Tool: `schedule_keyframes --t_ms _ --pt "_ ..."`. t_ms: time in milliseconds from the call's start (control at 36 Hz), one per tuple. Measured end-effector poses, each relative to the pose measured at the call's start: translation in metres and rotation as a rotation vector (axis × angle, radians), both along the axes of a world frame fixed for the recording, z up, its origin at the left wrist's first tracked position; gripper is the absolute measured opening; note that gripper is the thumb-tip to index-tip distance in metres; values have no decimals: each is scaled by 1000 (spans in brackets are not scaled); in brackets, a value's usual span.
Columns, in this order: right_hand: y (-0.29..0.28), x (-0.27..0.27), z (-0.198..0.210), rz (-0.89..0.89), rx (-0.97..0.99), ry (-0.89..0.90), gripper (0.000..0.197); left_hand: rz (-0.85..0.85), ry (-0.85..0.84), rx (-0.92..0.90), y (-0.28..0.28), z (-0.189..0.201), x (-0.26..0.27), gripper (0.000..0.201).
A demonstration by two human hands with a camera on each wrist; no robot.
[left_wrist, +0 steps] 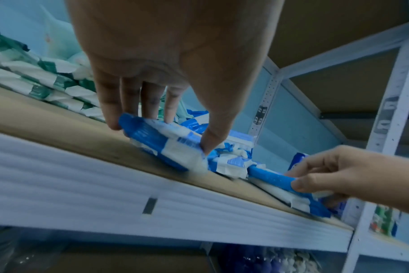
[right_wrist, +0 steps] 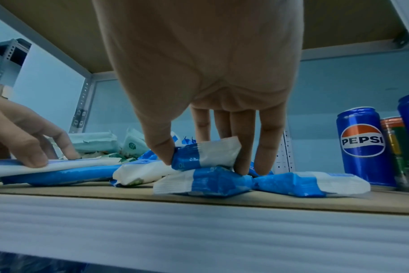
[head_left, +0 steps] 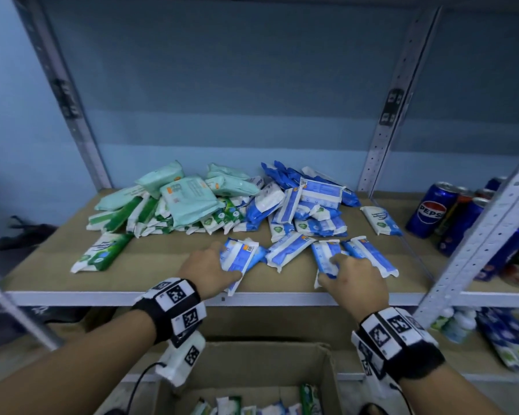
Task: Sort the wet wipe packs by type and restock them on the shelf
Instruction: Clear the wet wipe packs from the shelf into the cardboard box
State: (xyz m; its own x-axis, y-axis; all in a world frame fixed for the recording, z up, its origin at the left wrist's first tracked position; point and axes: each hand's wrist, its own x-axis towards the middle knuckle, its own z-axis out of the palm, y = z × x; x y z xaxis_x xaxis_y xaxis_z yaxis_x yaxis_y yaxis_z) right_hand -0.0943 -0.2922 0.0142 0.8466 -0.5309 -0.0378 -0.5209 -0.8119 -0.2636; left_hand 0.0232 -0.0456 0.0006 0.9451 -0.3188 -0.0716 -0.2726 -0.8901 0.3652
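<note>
**Shelf front, both hands on blue packs**

We see a brown board shelf (head_left: 150, 265) w/ a white metal lip, perforated grey uprights, blue wall behind. Soft crinkly foil packs: pale-green and green packs (head_left: 174, 202) heaped left, blue packs (head_left: 306, 205) heaped right, Pepsi cans (head_left: 429, 209) far right. Left hand (head_left: 206, 272) pinches a flat blue-white pack (head_left: 238, 260), thumb vs fingers. Right hand (head_left: 352, 278) grips another blue-white pack (head_left: 327, 259) near the lip, poss. two stacked. Cardboard box (head_left: 312, 363) below holds more packs.
</note>
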Motion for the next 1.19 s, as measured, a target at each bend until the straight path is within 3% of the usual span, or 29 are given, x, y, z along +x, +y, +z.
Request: schedule_keyframes --t_ms 194,333,389,528,694,805,861,944,1028,1194 --pt "3 15 -8 -8 -20 9 39 42 -151 -302 -1 8 12 70" --pt "6 19 -9 3 -60 35 45 -148 -336 -242 -5 0 18 47" --pt "6 19 -9 11 -59 32 45 -214 -270 -165 -7 -7 14 35" --pt "3 16 -13 14 -21 6 46 -132 -196 45 -11 -18 2 55" --pt "2 1 -19 13 -21 -41 43 -50 -85 -110 -6 -19 11 48" --pt "4 -18 -20 26 -60 -78 44 -62 -118 -133 -4 -14 8 43" --pt "7 -28 -22 32 -51 -106 42 -112 -179 -44 -3 -13 4 41" --pt "12 -44 -22 21 20 -191 35 -233 -289 271 -3 -7 -3 48" --pt "18 -58 -20 3 95 -236 35 -323 -359 488 -5 -1 -9 41" --pt "26 -88 -23 91 230 -259 33 -370 -421 556 6 4 -21 35"
